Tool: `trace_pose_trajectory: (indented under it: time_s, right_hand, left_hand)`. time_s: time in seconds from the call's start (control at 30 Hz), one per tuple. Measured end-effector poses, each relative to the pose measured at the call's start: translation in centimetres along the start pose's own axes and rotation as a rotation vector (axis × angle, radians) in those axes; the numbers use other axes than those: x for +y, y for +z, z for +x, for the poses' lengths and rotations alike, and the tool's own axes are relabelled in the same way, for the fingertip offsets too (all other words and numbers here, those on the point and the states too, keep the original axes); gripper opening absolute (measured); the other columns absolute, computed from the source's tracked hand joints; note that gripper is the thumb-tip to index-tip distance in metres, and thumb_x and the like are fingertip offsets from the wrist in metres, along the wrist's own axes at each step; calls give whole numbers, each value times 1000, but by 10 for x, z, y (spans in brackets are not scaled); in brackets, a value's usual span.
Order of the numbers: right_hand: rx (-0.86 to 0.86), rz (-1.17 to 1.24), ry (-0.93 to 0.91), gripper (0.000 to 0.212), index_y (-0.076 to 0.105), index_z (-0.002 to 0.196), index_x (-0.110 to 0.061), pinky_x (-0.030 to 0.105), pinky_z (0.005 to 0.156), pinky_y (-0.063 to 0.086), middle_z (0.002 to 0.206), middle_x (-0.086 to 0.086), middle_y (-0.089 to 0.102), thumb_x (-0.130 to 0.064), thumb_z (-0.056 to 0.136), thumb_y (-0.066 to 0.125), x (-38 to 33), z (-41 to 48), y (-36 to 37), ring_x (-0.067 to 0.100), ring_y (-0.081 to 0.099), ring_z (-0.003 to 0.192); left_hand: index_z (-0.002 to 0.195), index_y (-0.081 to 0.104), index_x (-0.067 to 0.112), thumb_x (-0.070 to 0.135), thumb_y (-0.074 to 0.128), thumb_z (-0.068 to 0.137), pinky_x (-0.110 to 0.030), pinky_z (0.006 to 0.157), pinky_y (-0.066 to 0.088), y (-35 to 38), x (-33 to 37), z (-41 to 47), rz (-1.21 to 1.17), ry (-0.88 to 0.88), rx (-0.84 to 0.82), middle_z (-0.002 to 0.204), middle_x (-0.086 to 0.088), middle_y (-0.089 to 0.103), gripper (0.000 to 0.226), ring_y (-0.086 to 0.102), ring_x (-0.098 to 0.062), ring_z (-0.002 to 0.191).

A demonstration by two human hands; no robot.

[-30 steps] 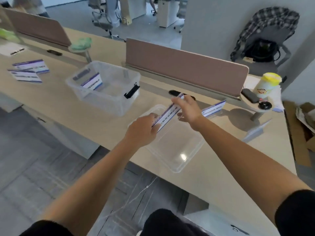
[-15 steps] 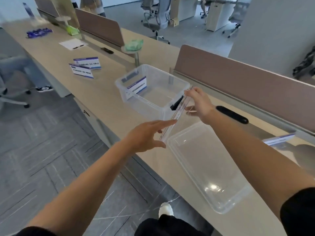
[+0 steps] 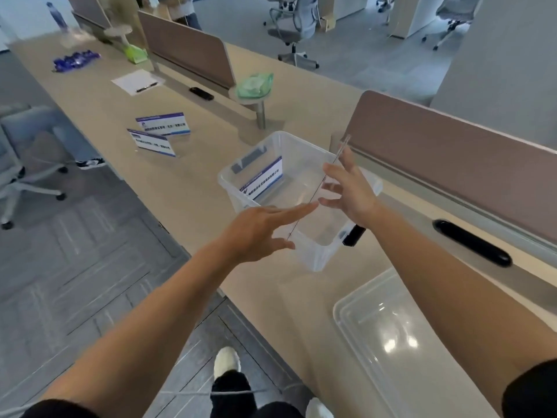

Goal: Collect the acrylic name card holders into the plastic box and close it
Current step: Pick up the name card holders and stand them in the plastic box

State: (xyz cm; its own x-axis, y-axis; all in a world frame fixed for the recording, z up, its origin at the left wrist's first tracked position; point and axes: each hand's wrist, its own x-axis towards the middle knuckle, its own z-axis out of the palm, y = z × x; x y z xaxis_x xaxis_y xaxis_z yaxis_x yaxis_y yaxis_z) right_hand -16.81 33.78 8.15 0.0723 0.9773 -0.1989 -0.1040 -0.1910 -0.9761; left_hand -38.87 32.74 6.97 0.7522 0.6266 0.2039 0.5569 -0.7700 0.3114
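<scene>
A clear plastic box (image 3: 313, 255) stands open on the beige desk, with one blue-and-white name card holder (image 3: 262, 176) leaning inside its far-left wall. Over the box I hold another acrylic holder (image 3: 343, 147), seen edge-on as a thin tilted line. My right hand (image 3: 349, 188) has its spread fingers against the holder's upper half. My left hand (image 3: 256, 230) is flat and open, its index fingertip touching the holder's other side. Two more holders (image 3: 162, 123) (image 3: 152, 143) stand on the desk to the left. The clear lid (image 3: 391, 342) lies flat at the near right.
Brown divider panels (image 3: 452, 164) run along the desk's far side. A black latch (image 3: 354, 235) hangs on the box's near right end and a black oblong object (image 3: 471, 247) lies beside it. A green item on a stand (image 3: 254, 82) and paper (image 3: 137, 82) sit further left.
The view has swung left and both hands have carried the holder from above the lid to over the box. The right hand's fingers have spread and the left hand has flattened.
</scene>
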Motion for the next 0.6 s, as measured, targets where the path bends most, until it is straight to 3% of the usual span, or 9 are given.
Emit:
trace_pose_trajectory:
  time_s: [0.07,0.13,0.2,0.27,0.37,0.47,0.53,0.6]
  right_hand:
    - [38,-14,-12,53,42,122,-58,49,92,53,131,-13,52,-45,77,67,2,25,12,26,58,107]
    - [110,-4,-18,51,45,122,-54,51,90,54,130,-11,55,-42,78,68,5,51,24,29,60,104]
    - [214,42,0,46,48,122,-47,55,90,54,119,-13,59,-36,84,69,7,76,39,30,61,100]
    - [311,93,49,40,48,123,-43,58,91,51,116,-16,56,-30,90,67,9,96,53,30,60,95]
    - [386,75,104,47,44,133,-38,60,91,49,121,-15,51,-28,92,65,11,118,61,29,59,90]
    - [457,96,170,43,47,131,-36,60,92,49,129,-10,50,-29,92,64,16,137,62,31,57,94]
    - [501,145,222,30,50,120,-36,61,91,50,121,-12,52,-31,93,62,23,149,60,32,57,94]
    - [532,184,256,35,46,126,-35,61,91,50,115,-15,50,-33,93,60,35,162,55,32,58,96]
  left_hand:
    - [147,17,44,31,82,77,-43,89,53,2,-32,9,-39,13,7,125,-2,68,96,67,-22,104]
    - [144,1,53,33,77,83,-39,89,51,5,-67,19,-103,-21,-35,124,-1,67,99,64,-16,97]
    - [142,-9,60,38,72,87,-35,93,49,5,-102,29,-174,-49,-102,134,8,60,101,61,-11,108]
    - [147,-4,57,44,75,82,-30,96,47,0,-137,38,-259,-57,-161,143,19,50,103,54,-4,116]
    - [149,19,50,58,77,71,-26,103,38,-9,-187,51,-350,-73,-198,147,22,40,98,41,4,125]
    - [144,31,45,76,58,74,-42,110,37,-5,-235,65,-321,-91,-187,148,15,40,82,35,-9,136]
    - [148,29,34,70,54,80,-44,111,34,4,-258,76,-348,-182,-172,149,7,40,80,32,-17,138]
    - [151,25,25,64,51,87,-46,110,33,15,-273,89,-350,-246,-156,150,-1,38,80,32,-25,137]
